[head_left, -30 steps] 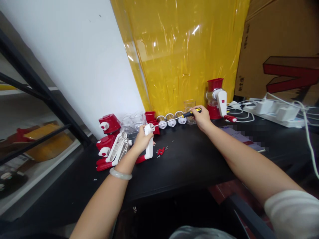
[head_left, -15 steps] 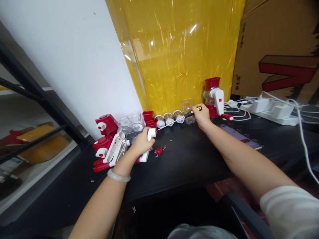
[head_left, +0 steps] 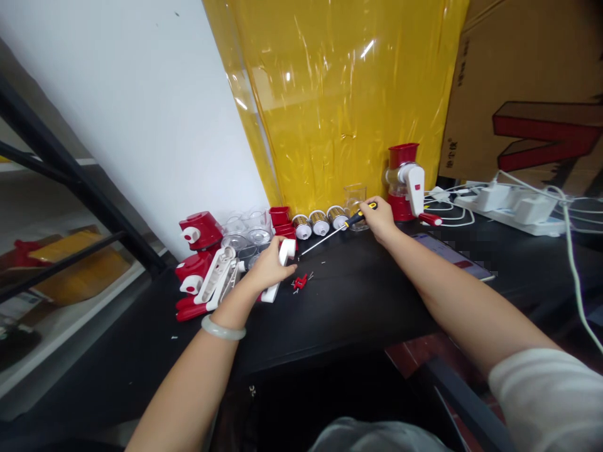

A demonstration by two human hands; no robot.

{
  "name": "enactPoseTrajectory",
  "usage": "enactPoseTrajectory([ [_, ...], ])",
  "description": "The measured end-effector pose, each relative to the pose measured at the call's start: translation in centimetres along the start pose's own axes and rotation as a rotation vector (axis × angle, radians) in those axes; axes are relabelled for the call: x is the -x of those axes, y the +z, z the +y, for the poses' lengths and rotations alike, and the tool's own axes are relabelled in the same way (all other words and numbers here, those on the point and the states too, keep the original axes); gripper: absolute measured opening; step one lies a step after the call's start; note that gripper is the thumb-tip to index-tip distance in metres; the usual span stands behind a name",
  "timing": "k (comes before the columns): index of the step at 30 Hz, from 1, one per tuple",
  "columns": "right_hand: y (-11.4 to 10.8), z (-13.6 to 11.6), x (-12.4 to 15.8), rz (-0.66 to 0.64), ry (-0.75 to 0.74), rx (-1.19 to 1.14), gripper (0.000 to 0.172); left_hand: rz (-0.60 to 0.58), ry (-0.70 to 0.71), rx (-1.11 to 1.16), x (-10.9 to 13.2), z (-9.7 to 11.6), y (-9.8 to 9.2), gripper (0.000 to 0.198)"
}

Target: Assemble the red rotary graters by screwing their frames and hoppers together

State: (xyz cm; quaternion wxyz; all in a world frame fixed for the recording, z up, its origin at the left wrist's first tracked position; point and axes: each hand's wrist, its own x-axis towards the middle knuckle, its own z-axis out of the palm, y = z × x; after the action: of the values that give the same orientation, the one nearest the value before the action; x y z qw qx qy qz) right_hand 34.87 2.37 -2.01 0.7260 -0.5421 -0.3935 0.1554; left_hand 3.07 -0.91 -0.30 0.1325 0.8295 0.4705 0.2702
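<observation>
My left hand [head_left: 269,267] is closed around a white crank handle [head_left: 286,251], with the thumb stretched along its right side. In my right hand [head_left: 378,218] is a screwdriver [head_left: 357,217] with a black and yellow grip. Its long shaft points down and left, and the tip is a little to the right of the crank handle's upper end, apart from it. Small red parts [head_left: 300,282] and several screws [head_left: 311,275] lie on the black table [head_left: 358,301] just right of my left hand.
Red bases [head_left: 201,230], white crank handles [head_left: 214,276] and clear plastic parts [head_left: 247,229] crowd the left. Metal grater drums [head_left: 319,223] line the back. An assembled rotary grater [head_left: 402,182], a phone [head_left: 452,256] and a power strip [head_left: 513,213] with cables stand right.
The screwdriver tip has come away from the crank handle's end and now sits slightly lower and to the right. My left thumb has straightened outward. The view has shifted slightly.
</observation>
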Motion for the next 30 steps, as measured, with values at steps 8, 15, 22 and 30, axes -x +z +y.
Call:
enactPoseTrajectory([
  [8, 0.31, -0.02, 0.42, -0.04, 0.001, -0.017, 0.01, -0.05, -0.008, 0.184, 0.1, -0.05, 0.59, 0.055],
  [15, 0.43, -0.13, 0.61, -0.048, 0.016, -0.056, 0.01, -0.01, -0.018, 0.155, 0.07, 0.17, 0.59, 0.051],
  [22, 0.41, -0.1, 0.36, -0.033, 0.019, -0.048, 0.009, 0.001, -0.009, 0.105, 0.17, 0.17, 0.68, 0.047],
  [30, 0.23, 0.57, -0.35, 0.044, -0.014, 0.063, 0.012, -0.093, 0.006, 0.001, 0.38, 0.53, 0.46, 0.045],
])
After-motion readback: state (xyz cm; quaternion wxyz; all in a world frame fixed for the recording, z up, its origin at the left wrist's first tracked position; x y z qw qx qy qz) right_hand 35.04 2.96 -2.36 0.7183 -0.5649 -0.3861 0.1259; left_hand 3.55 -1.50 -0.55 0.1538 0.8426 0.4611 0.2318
